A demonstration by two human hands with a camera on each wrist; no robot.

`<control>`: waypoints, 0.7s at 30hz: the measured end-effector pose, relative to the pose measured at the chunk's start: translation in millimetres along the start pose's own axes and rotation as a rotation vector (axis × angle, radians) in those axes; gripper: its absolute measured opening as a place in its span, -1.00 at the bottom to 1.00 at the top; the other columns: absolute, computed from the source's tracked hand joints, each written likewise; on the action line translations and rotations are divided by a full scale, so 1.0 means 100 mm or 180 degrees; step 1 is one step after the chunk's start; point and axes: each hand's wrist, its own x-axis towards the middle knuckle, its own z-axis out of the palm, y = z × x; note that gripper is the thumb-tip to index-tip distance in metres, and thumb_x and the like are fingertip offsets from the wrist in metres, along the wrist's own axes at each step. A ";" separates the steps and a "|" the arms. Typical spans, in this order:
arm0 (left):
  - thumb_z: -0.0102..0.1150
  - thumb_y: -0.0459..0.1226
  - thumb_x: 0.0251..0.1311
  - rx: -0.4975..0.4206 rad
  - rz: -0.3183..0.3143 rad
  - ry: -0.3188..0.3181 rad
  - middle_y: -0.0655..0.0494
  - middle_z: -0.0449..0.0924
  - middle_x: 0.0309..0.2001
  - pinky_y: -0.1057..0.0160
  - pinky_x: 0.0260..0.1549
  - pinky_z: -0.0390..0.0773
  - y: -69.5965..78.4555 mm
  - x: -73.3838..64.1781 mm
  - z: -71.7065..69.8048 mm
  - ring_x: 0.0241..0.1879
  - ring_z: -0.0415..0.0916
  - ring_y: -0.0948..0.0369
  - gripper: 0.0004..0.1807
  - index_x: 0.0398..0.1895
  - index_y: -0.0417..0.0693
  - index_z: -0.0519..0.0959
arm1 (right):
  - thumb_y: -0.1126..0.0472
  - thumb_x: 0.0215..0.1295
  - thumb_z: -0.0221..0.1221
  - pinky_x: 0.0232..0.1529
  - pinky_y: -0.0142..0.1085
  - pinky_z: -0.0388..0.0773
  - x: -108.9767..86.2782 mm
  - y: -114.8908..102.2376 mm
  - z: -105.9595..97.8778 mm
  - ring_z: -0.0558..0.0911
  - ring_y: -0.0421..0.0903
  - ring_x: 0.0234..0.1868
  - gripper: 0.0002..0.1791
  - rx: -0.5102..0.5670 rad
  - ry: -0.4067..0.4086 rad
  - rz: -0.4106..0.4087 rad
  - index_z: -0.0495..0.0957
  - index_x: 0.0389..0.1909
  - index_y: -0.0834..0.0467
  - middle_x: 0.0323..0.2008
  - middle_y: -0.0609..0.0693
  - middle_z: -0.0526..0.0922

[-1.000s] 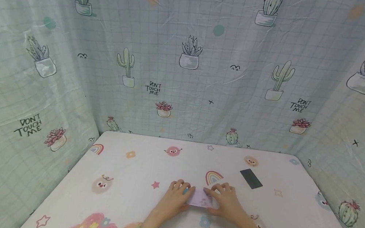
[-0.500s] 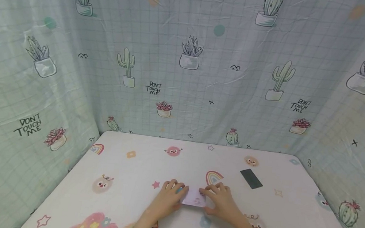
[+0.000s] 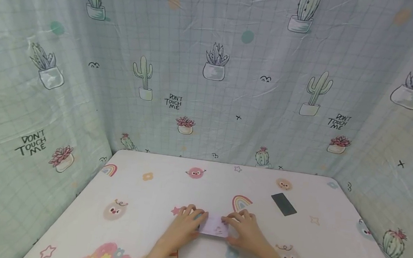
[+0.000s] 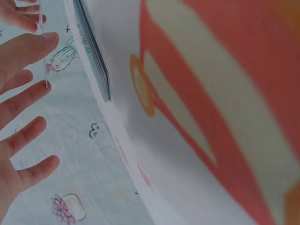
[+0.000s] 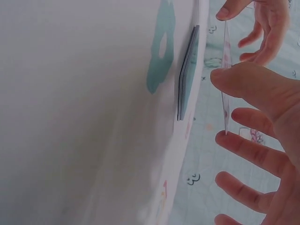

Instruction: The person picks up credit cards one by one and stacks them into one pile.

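A thin lilac card [image 3: 215, 225] with faint printing is held over the table, between both hands in the head view. My left hand [image 3: 183, 226] pinches its left side, and my right hand [image 3: 248, 233] pinches its right side. In the left wrist view the card [image 4: 45, 70] appears almost edge-on, with thumb and index fingertip at its edges. The right wrist view shows the same card [image 5: 226, 51] raised off the table. Below it lies a stack of dark-edged cards [image 5: 188, 75], mostly hidden in the head view. A bit of blue shows beside my left fingers.
A dark green rectangular card [image 3: 284, 204] lies alone on the right part of the white table [image 3: 155, 199], which has cartoon prints. A cactus-patterned curtain [image 3: 224, 101] hangs behind the table and along both sides.
Both hands and the lilac card have moved a little to the left together. The dark green card has stayed where it was.
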 end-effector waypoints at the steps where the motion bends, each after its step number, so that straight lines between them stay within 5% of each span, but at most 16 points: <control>1: 0.38 -0.06 -0.27 -0.0010 0.0009 -0.0001 0.23 0.46 -0.05 0.13 -0.10 0.37 -0.01 -0.01 0.00 -0.04 0.30 0.19 -0.32 0.05 0.10 0.40 | -0.06 -0.23 0.34 -0.20 -0.10 0.28 0.01 0.00 0.00 0.33 -0.16 -0.21 -0.40 0.0015 0.0012 -0.0005 0.49 -0.04 -0.08 -0.19 -0.17 0.53; 12: 0.35 -0.05 -0.24 -0.0002 0.0017 -0.0132 0.22 0.51 -0.08 0.16 -0.12 0.35 -0.15 -0.03 0.04 -0.07 0.33 0.19 -0.34 0.05 0.08 0.42 | -0.06 -0.20 0.33 -0.18 -0.08 0.25 0.11 -0.04 0.12 0.34 -0.13 -0.18 -0.44 0.0029 0.0012 -0.0057 0.50 -0.06 -0.07 -0.18 -0.17 0.55; 21: 0.36 -0.02 -0.29 0.0121 0.0113 -0.0138 0.24 0.54 -0.14 0.17 -0.19 0.37 -0.23 -0.02 0.06 -0.13 0.35 0.20 -0.36 0.01 0.10 0.45 | -0.05 -0.12 0.29 -0.18 -0.11 0.21 0.20 -0.11 0.12 0.34 -0.10 -0.15 -0.46 0.0112 -0.0375 0.0149 0.49 -0.02 -0.06 -0.14 -0.15 0.56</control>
